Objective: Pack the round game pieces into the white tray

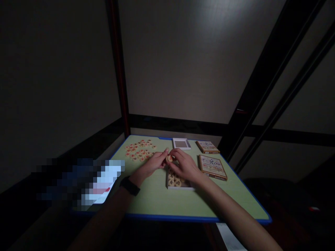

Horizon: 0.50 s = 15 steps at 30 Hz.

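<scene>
Over the far part of an open white box [180, 188], my right hand [186, 166] pinches a round Chinese chess piece [169, 158] marked in red. My left hand [155, 162] is close beside it, its fingers curled with the thumb up. Whatever those fingers may hold is hidden. Inside the box, round chess pieces with dark characters [174, 182] lie in rows at the left side. My right hand and forearm cover much of the box. Many loose pieces, mostly with red characters [138, 151], are spread on the green table [157, 202] to the left.
A shallow white box part [181, 149] lies at the back. Two printed boxes, a nearer one [213, 166] and a farther one [208, 146], lie on the right. A lit screen, partly blurred [104, 191], is at the left edge. Walls stand close behind the table.
</scene>
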### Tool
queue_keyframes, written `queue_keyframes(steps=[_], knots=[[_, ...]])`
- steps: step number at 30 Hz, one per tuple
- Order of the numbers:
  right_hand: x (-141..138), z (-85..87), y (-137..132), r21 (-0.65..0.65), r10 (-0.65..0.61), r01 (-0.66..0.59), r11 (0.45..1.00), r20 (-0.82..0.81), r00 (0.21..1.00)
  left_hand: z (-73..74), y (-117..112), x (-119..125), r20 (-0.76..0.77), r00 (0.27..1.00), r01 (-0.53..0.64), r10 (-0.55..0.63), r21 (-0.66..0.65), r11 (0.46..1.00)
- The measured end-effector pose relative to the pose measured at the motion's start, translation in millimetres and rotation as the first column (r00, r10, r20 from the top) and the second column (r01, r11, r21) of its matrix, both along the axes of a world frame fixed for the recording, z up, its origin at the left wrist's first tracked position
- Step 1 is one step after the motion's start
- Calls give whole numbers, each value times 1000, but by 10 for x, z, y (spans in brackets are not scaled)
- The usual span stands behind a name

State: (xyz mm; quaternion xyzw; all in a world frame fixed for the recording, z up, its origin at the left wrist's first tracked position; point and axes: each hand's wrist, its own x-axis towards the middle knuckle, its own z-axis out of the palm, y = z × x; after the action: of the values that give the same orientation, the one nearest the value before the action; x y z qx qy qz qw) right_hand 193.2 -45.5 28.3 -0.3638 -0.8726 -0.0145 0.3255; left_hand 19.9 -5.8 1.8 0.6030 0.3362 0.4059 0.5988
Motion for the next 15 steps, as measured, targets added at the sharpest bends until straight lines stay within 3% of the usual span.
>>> queue_keyframes(steps=[6, 9, 12, 15], knots=[[272, 72, -161, -115, -91, 106, 988, 125, 988, -8, -24, 72, 82, 993, 87, -85, -23, 996], [265, 47, -231, -175, -160, 196, 965, 197, 967, -18, -65, 159, 133, 984, 125, -116, -57, 991], [101, 58, -163, -211, -282, 345, 914, 278, 918, -51, -53, 243, 125, 992, 46, -33, -98, 994], [-144, 108, 43, -283, -406, 522, 804, 380, 831, -99, 62, 285, 81, 983, -158, 167, -111, 981]])
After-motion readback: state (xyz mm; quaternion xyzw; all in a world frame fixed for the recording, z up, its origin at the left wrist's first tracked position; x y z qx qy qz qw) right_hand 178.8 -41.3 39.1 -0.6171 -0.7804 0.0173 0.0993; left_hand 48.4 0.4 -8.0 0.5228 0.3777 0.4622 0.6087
